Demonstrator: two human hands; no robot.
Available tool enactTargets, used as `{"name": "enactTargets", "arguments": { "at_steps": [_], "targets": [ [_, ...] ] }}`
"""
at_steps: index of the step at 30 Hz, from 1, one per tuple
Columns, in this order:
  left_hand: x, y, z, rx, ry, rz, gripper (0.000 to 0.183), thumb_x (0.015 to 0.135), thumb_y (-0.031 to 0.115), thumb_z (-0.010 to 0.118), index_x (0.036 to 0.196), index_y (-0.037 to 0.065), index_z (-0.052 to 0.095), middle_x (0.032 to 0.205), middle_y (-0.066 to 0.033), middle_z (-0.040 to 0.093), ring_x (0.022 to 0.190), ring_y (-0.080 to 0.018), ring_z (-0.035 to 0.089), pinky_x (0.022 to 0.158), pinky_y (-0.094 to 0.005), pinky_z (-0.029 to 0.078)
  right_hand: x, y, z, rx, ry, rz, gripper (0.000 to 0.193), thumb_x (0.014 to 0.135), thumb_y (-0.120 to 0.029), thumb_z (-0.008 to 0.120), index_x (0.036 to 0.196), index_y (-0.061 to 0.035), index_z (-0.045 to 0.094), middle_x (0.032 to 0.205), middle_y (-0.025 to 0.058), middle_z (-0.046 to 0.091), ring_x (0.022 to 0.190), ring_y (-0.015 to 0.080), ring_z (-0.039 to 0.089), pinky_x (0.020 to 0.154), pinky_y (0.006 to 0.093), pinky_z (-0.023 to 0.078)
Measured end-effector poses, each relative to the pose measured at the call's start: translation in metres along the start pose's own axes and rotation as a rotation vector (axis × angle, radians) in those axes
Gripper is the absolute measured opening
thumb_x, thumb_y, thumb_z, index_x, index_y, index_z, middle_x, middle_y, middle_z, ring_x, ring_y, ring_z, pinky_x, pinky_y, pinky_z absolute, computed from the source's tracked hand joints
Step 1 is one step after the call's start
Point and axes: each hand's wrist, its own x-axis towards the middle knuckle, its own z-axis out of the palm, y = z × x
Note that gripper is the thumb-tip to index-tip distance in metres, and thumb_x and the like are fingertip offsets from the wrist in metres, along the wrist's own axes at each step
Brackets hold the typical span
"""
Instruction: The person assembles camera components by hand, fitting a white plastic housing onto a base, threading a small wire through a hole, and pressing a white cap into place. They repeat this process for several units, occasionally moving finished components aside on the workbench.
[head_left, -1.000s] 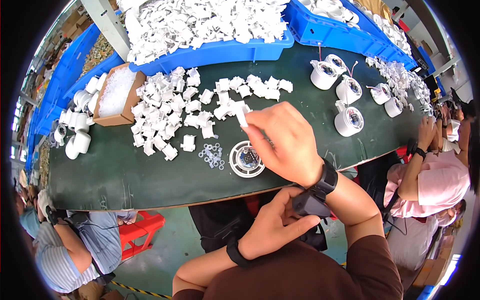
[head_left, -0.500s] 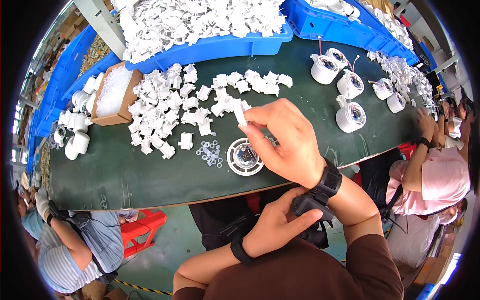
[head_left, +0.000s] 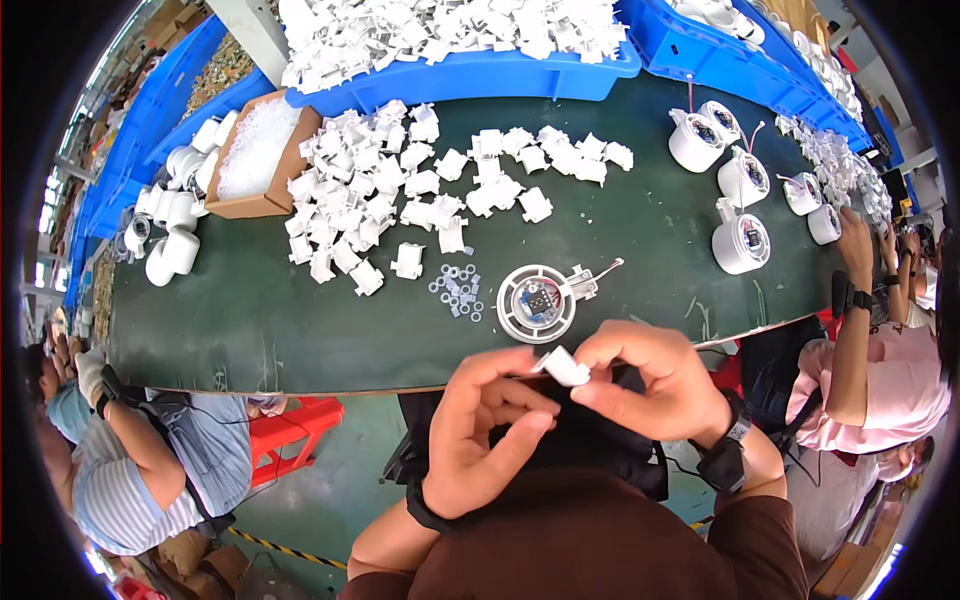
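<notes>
Above the table's near edge, my right hand (head_left: 660,385) pinches a small white plastic bracket (head_left: 566,368) between thumb and fingers. My left hand (head_left: 485,425) is beside it, its index fingertip at the bracket's left end and its thumb held apart; whether that fingertip touches is hard to tell. Just beyond my hands lies a round white housing (head_left: 537,302) with a circuit board, wires and a side arm. Small grey-blue rings (head_left: 460,290) lie loose to its left. Farther left and back, similar white brackets (head_left: 350,190) form a loose pile on the green table (head_left: 250,330).
A blue bin (head_left: 470,75) heaped with white parts stands at the back. A cardboard box (head_left: 255,205) of clear small pieces sits at left, beside white cups (head_left: 180,250). Several white cylindrical units (head_left: 741,245) stand at right. Co-workers sit on both sides, one near a red stool (head_left: 295,435).
My right hand has drawn the bracket back from above the housing toward me. My left hand has left my right wrist and come up beside the bracket. The view has shifted slightly.
</notes>
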Motion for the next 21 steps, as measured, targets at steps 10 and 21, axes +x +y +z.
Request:
{"name": "enactTargets", "arguments": {
  "at_steps": [10, 21],
  "targets": [
    [0.002, -0.002, -0.001, 0.144, 0.062, 0.02, 0.022, 0.1, 0.0, 0.063, 0.121, -0.004, 0.06, 0.113, -0.0113, 0.068, 0.098, -0.0156, 0.068, 0.086, -0.0303, 0.057, -0.009, 0.015, 0.029, 0.154, 0.139, -0.017, 0.026, 0.088, 0.003, 0.075, 0.113, -0.0025, 0.068, 0.109, 0.0084, 0.066, 0.088, 0.0143, 0.065, 0.073, 0.0279, 0.054],
    [0.007, 0.006, 0.002, 0.232, 0.01, -0.009, 0.016, 0.095, 0.0, 0.07, 0.111, -0.002, 0.066, 0.113, -0.0097, 0.069, 0.099, -0.0145, 0.067, 0.088, -0.0298, 0.056, -0.008, 0.022, 0.023, -0.329, 0.152, -0.388, 0.039, 0.084, 0.013, 0.071, 0.119, -0.0049, 0.069, 0.127, 0.0175, 0.065, 0.104, 0.0274, 0.069, 0.084, 0.0344, 0.058]
  ]
}}
